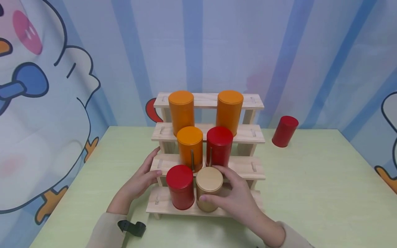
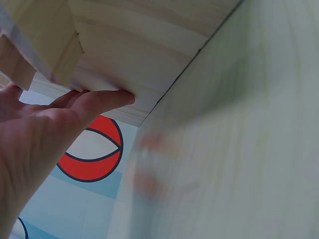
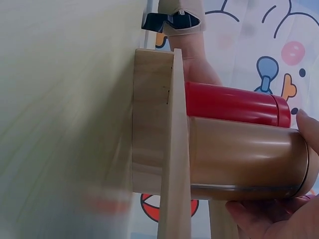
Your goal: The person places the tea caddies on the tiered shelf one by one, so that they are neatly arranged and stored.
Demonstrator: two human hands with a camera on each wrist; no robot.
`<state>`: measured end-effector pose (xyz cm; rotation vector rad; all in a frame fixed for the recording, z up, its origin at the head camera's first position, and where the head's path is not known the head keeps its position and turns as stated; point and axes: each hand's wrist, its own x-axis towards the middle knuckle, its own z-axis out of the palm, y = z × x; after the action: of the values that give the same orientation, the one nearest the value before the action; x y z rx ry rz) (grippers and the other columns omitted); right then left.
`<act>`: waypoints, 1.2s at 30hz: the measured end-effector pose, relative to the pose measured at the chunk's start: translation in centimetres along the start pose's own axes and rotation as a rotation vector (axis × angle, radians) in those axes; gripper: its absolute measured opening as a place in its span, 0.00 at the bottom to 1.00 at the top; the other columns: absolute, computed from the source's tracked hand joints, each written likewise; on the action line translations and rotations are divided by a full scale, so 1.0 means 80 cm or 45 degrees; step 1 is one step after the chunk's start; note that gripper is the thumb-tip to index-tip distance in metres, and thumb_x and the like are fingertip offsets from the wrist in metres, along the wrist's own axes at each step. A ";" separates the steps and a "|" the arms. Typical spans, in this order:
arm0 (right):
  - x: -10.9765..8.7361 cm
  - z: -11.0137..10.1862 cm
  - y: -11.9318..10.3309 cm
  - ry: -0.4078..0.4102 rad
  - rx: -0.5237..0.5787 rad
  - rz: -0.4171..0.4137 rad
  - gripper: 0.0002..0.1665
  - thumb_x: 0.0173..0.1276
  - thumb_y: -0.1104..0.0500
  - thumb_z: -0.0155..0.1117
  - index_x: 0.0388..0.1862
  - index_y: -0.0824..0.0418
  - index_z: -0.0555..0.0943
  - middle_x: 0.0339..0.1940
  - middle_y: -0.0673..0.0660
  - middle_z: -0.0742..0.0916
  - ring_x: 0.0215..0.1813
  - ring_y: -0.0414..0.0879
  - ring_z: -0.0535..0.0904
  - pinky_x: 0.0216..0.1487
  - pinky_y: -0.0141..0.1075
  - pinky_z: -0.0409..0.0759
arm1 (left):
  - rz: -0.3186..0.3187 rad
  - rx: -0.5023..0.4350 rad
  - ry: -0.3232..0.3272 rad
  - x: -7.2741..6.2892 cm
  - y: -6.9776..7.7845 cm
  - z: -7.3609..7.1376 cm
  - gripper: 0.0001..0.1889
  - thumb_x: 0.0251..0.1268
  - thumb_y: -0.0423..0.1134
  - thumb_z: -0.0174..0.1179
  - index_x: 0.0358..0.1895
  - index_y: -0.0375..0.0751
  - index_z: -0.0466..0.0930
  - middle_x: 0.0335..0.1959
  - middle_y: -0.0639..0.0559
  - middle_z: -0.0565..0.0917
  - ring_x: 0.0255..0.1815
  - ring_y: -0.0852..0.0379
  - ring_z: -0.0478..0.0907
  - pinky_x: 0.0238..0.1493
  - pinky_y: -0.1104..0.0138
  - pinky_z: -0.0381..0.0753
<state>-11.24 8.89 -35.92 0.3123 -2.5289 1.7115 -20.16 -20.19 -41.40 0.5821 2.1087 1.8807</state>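
A gold canister [image 1: 209, 188] stands at the front of the wooden tiered rack [image 1: 156, 202], on its lowest shelf. My right hand [image 1: 240, 197] holds it near the lid, thumb on the near side and fingers round the far right. In the right wrist view the base of the gold canister [image 3: 244, 157] sits against the shelf board. Just left of it is a red canister [image 1: 181, 193] on the same shelf. My left hand [image 1: 141, 181] rests against the rack's left side, fingers extended; the left wrist view shows its thumb [image 2: 107, 101] lying along the wood.
Higher shelves carry an orange canister [image 1: 189, 151] beside a red canister [image 1: 221, 148], and two more orange canisters [image 1: 182, 113] [image 1: 230, 112] above them. Another red canister [image 1: 284, 132] stands on the table [image 1: 316, 186] to the right, near the curtain [image 1: 223, 44].
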 end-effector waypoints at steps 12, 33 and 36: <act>0.000 -0.050 -0.009 0.014 -0.067 -0.204 0.40 0.50 0.57 0.79 0.63 0.57 0.74 0.55 0.53 0.83 0.56 0.50 0.78 0.54 0.42 0.81 | -0.038 0.015 0.015 0.000 0.003 0.000 0.43 0.66 0.39 0.52 0.78 0.54 0.35 0.78 0.42 0.40 0.73 0.33 0.51 0.61 0.41 0.69; 0.053 -0.190 0.019 0.208 -0.291 -0.546 0.40 0.52 0.75 0.71 0.65 0.66 0.70 0.54 0.36 0.79 0.54 0.30 0.75 0.54 0.17 0.71 | -0.004 -0.001 -0.003 0.000 -0.001 -0.001 0.42 0.67 0.39 0.51 0.78 0.53 0.35 0.78 0.40 0.40 0.72 0.31 0.52 0.61 0.41 0.68; 0.065 -0.207 0.033 0.222 -0.294 -0.523 0.39 0.55 0.73 0.70 0.66 0.67 0.69 0.53 0.36 0.79 0.54 0.30 0.74 0.53 0.16 0.70 | -0.001 0.001 -0.004 0.000 0.000 -0.001 0.42 0.67 0.39 0.51 0.78 0.53 0.35 0.78 0.40 0.40 0.72 0.31 0.52 0.62 0.40 0.68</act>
<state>-17.77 24.50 -31.15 0.5875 -2.3033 1.2297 -20.16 -20.28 -41.42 0.5837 2.1071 1.8773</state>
